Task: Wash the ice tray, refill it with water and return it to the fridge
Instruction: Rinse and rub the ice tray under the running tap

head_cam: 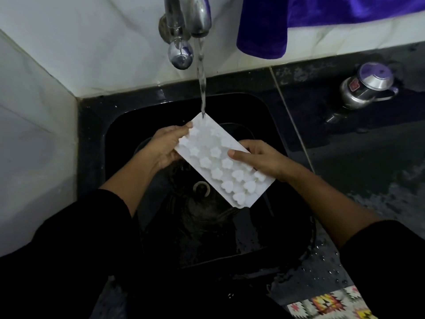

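Both hands grip the ice tray (pixel 224 163): your left hand (pixel 165 149) at its 9 o'clock edge, right hand (pixel 259 158) at 3, tilting it (so it drains) over the sink (pixel 96 139), far corner under the tap stream (pixel 202 72) at 12.

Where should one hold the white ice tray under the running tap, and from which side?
Grip the ice tray by the flat rims of its long edges, one hand from each side, as the left hand and right hand do. The middle is bumpy flower moulds; the far corner is free under the water.
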A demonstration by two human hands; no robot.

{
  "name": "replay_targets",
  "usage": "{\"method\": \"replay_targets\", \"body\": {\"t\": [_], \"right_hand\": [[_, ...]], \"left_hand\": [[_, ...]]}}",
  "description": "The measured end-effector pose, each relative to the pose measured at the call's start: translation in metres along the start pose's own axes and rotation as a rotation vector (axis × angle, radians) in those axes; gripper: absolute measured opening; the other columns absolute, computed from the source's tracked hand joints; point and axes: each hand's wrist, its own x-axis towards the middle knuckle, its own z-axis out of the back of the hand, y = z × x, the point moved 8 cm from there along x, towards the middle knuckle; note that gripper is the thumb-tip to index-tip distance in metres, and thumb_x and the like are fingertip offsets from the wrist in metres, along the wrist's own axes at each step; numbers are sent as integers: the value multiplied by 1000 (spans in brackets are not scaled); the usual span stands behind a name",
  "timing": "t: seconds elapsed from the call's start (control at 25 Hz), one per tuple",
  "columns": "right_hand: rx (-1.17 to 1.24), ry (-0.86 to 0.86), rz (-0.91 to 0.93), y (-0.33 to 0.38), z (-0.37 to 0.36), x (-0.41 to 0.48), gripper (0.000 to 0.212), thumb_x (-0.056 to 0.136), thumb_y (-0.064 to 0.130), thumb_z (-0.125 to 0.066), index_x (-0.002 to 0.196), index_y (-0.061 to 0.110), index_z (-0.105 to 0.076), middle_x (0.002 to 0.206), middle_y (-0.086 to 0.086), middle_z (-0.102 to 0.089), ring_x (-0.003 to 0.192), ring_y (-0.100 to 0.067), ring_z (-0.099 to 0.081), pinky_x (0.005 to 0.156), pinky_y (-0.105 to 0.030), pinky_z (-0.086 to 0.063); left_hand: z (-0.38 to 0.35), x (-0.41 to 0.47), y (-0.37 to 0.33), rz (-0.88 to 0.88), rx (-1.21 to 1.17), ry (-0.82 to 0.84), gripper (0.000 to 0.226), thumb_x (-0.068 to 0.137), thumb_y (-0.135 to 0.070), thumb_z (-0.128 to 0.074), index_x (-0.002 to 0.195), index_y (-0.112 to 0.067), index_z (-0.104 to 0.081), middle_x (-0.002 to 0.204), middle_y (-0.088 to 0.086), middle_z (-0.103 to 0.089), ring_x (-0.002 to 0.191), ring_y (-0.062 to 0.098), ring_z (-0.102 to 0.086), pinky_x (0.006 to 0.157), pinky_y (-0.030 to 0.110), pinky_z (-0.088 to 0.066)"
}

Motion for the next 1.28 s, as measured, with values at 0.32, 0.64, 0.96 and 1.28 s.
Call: {"method": "replay_targets", "body": {"t": [0.32,0.64,0.96,1.28], "right_hand": [[416,-270,-102,-9,21,25,29,93,40,-74,93,11,-77,108,7,-76,80,-18,-75,65,-30,-59],[788,-276,-321,-28,-29,32,39,109,36,-47,125,7,-68,125,-17,-73,110,-34,-71,90,-47,-59],[452,-292,-81,58,-10,37,25,107,21,-51,109,8,-73,97,-8,-80,86,-23,-76,74,-37,-59],[443,-437,65,54,70,-8,26,94,31,-62,109,12,-73,109,-15,-78,96,-29,-76,83,-43,-62]], "left_hand": [[39,-18,-19,-131,17,-73,17,100,-26,-71,86,-17,-73,64,-10,-72,56,6,-70,50,22,-55],[80,-46,27,-111,-224,11,34,106,-1,-44,127,-12,-68,120,9,-78,105,26,-76,80,38,-65],[72,-54,68,51,-236,-110,47,107,-1,-42,146,-23,-56,137,7,-67,116,29,-67,79,45,-59],[-12,-57,43,20,-169,45,50,106,-1,-42,146,-27,-57,136,8,-70,119,29,-69,89,44,-59]]}}
